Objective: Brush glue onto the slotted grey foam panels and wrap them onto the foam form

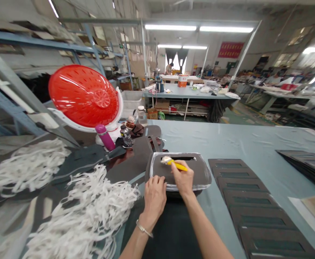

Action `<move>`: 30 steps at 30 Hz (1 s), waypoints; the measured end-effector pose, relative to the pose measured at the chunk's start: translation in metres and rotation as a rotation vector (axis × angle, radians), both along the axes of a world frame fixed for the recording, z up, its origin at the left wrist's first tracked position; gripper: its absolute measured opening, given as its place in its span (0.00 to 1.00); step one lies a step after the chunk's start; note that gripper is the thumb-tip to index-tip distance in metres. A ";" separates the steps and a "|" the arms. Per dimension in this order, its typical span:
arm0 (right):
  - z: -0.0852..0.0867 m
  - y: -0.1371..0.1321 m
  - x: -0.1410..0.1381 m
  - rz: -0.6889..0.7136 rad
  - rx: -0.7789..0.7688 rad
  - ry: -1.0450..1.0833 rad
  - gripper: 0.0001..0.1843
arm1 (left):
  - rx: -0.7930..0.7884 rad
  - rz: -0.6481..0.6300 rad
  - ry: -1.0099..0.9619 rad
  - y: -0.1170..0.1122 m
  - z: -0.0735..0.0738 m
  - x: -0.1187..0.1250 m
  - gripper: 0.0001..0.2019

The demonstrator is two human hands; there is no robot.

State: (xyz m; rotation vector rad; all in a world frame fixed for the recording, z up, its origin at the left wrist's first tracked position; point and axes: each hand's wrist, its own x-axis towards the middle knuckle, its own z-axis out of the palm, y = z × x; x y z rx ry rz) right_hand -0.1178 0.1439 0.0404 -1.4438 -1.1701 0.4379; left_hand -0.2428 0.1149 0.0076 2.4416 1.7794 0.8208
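Observation:
My right hand (183, 177) is closed around the yellow handle of a brush (177, 165). White paste coats its bristles, which lie at the left end of a slot in a dark grey panel (184, 176). The panel has rounded corners and white glue smeared along its edges; it rests on top of a stack of dark pieces. With fingers lying flat, my left hand (155, 194) presses on the panel's front left edge and holds no tool. A bracelet (143, 228) circles the left wrist.
Overlapping slotted panels (250, 198) lie to the right, with another dark stack (308, 169) beyond. White strips (87, 212) heap at the left. Behind them stand a purple bottle (105, 137) and a red basin-like cover (84, 97). A person (169, 68) is far back.

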 end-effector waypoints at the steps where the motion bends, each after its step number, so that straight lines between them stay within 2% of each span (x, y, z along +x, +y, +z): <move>1: -0.003 0.011 -0.011 0.062 -0.018 -0.008 0.14 | -0.001 0.004 0.006 -0.001 0.000 0.000 0.11; 2: -0.007 0.017 -0.014 0.085 -0.034 -0.023 0.14 | -0.007 0.004 0.006 -0.001 0.000 0.000 0.11; 4: -0.014 0.017 0.007 0.015 -0.056 -0.073 0.13 | -0.026 -0.001 -0.004 -0.001 0.000 -0.002 0.12; 6: -0.017 0.008 0.048 -0.224 -0.063 -0.148 0.13 | -0.039 -0.007 -0.015 -0.001 -0.001 -0.004 0.12; 8: -0.013 -0.001 0.085 -0.514 -0.064 -0.230 0.13 | -0.038 -0.004 -0.019 -0.002 -0.001 -0.003 0.12; 9: -0.009 -0.003 0.094 -0.595 -0.052 -0.256 0.14 | -0.034 -0.002 -0.017 -0.002 -0.002 -0.002 0.12; 10: -0.005 -0.002 0.093 -0.609 -0.030 -0.268 0.14 | -0.027 0.002 -0.012 -0.003 -0.003 0.000 0.12; 12: 0.001 0.006 0.069 -0.447 0.033 -0.255 0.13 | -0.010 0.014 0.000 -0.003 -0.005 0.004 0.12; 15: 0.001 0.028 0.010 -0.070 0.089 -0.210 0.12 | 0.003 0.030 0.026 -0.003 -0.006 0.008 0.13; 17: -0.004 0.041 -0.009 0.050 0.066 -0.211 0.12 | 0.002 0.030 0.041 -0.003 -0.007 0.008 0.13; 19: -0.011 0.046 0.004 0.009 0.018 -0.230 0.12 | 0.003 0.032 0.044 -0.004 -0.006 0.007 0.13; 23: -0.016 0.027 0.086 -0.385 -0.060 -0.267 0.15 | 0.009 0.027 0.012 -0.004 -0.006 0.005 0.13; 25: -0.012 0.009 0.115 -0.493 -0.046 -0.258 0.17 | 0.000 0.022 -0.025 -0.004 -0.003 0.004 0.12; 27: -0.006 -0.011 0.121 -0.419 -0.004 -0.183 0.19 | 0.010 0.011 -0.081 -0.007 0.003 0.004 0.12; 30: 0.003 -0.045 0.098 -0.155 -0.005 0.034 0.22 | 0.076 -0.085 -0.123 -0.025 0.018 0.006 0.12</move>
